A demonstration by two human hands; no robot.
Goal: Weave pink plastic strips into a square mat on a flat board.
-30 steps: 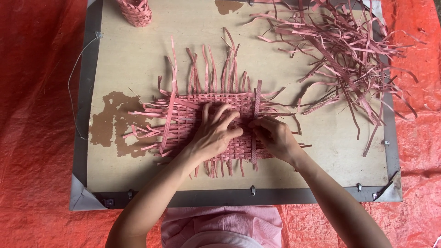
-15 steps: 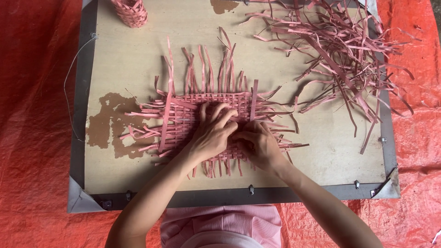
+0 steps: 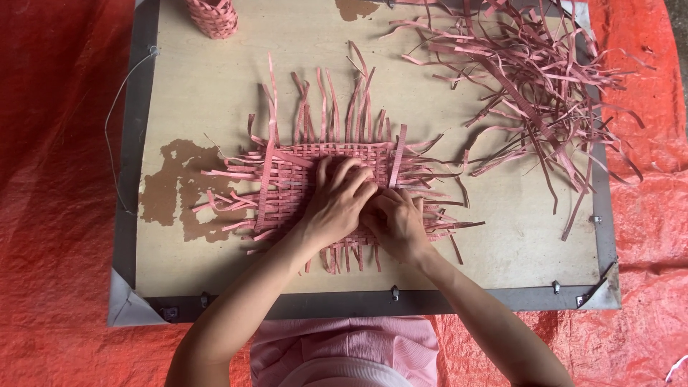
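A small woven basket (image 3: pixel 212 16) stands at the bench's (image 3: pixel 215 79) far left edge — its inside not visible. Both hands, left hand (image 3: pixel 337 201) and right hand (image 3: pixel 398 222), press side by side on the pink woven mat (image 3: pixel 287 175) at mid-bench, fingers pinching strips — the right has edged rightward since earlier. Loose strips (image 3: pixel 530 79) lie far right.

A pale wooden board (image 3: pixel 215 93) with a grey metal frame lies on a red tarp (image 3: pixel 50 179). Brown patches (image 3: pixel 175 190) mar its left side. A small pink woven cup (image 3: pixel 213 16), possibly a basket, stands at the far edge. A thin wire (image 3: pixel 111 143) loops off the left rim.
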